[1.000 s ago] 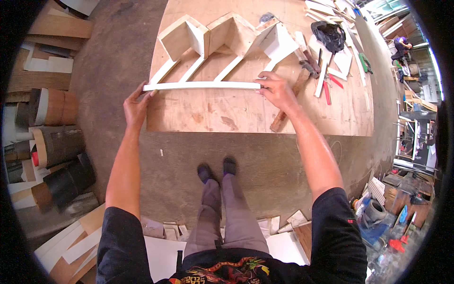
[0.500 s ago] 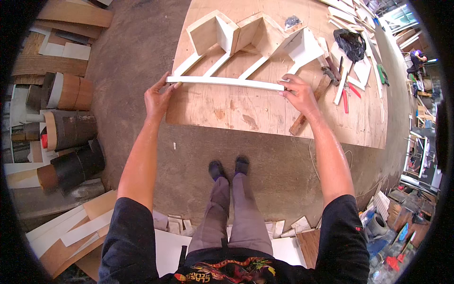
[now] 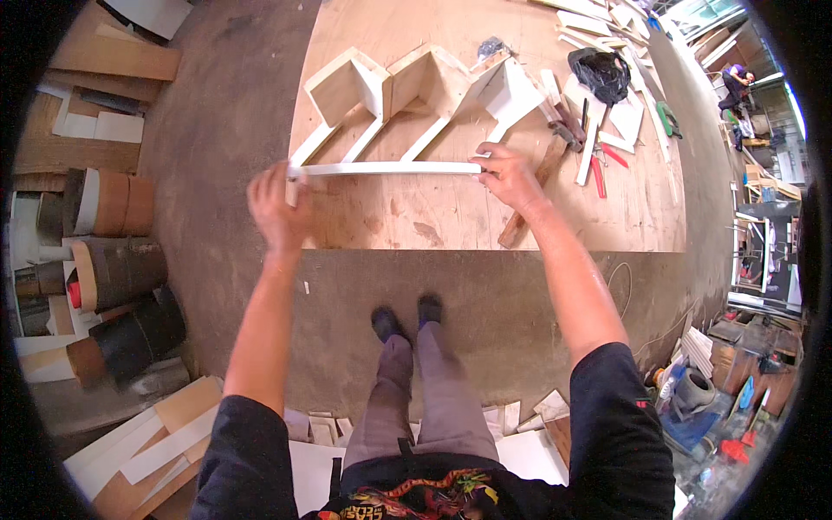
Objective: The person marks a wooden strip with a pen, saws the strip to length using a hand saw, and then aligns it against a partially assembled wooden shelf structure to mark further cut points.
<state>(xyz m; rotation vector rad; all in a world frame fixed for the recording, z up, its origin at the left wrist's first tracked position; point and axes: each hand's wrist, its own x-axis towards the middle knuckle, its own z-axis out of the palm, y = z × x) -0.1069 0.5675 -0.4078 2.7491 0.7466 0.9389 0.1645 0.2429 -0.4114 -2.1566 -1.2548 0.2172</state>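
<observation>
A white wooden strip (image 3: pixel 394 168) lies crosswise along the near ends of several slanting slats. The slats run back to a zigzag wooden frame (image 3: pixel 427 82) of pale boards on the plywood worktop (image 3: pixel 364 212). My right hand (image 3: pixel 511 179) is closed on the strip's right end, thumb and fingers pinching it. At the strip's left end is my left hand (image 3: pixel 279 211), smeared by motion. Its fingers are beside or on that end; whether they grip it cannot be made out.
Right of the frame lie a hammer (image 3: pixel 565 134), a wood block (image 3: pixel 533 195), red-handled pliers (image 3: pixel 599 176), a black plastic bag (image 3: pixel 600 76) and white offcuts. A green-handled tool (image 3: pixel 668 120) sits farther right. Rolled sheets (image 3: pixel 121 201) and boards line the left. Another person (image 3: pixel 737 84) is far right.
My left hand has turned and dropped lower at the strip's left end, now blurred. My right hand keeps its pinch. The whole view has shifted, so the worktop appears farther left and lower.
</observation>
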